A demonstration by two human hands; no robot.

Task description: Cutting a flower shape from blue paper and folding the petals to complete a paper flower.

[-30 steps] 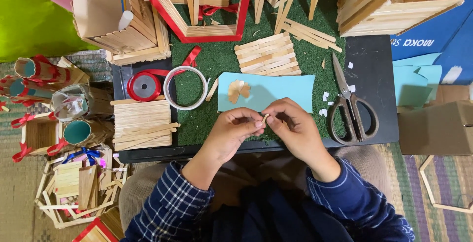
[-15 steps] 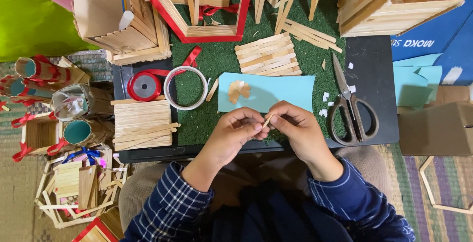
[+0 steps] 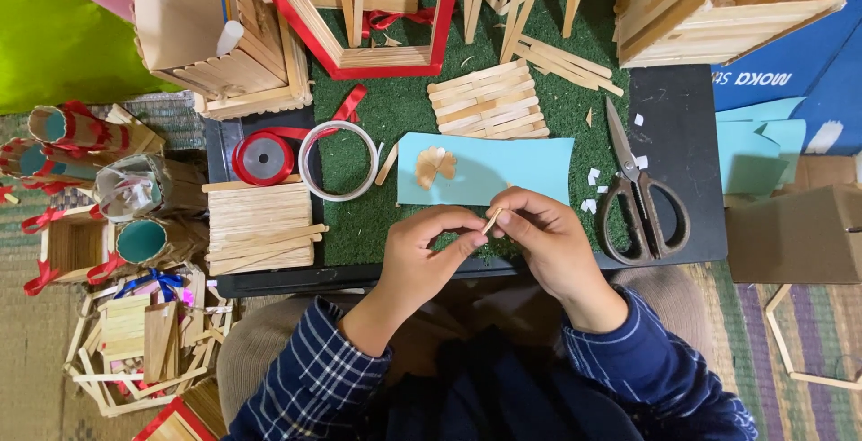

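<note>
My left hand (image 3: pixel 424 257) and my right hand (image 3: pixel 549 242) meet over the near edge of the table, both pinching one small wooden stick piece (image 3: pixel 491 220) between their fingertips. Just beyond them lies a light blue paper sheet (image 3: pixel 521 164) with a few tan petal-shaped pieces (image 3: pixel 435 165) on it. Black-handled scissors (image 3: pixel 639 194) lie to the right of my right hand. Both sleeves are dark blue plaid.
A panel of glued sticks (image 3: pixel 489 100) lies on the green mat (image 3: pixel 395 109). A red ribbon spool (image 3: pixel 262 157), a white tape ring (image 3: pixel 338 161) and a stick stack (image 3: pixel 259 225) sit left. Stick-built boxes (image 3: pixel 718 1) line the far side; decorated stick holders (image 3: pixel 99 189) stand at the left.
My hands have shifted slightly and the stick piece between the fingertips has turned a little. Nothing else on the table has moved.
</note>
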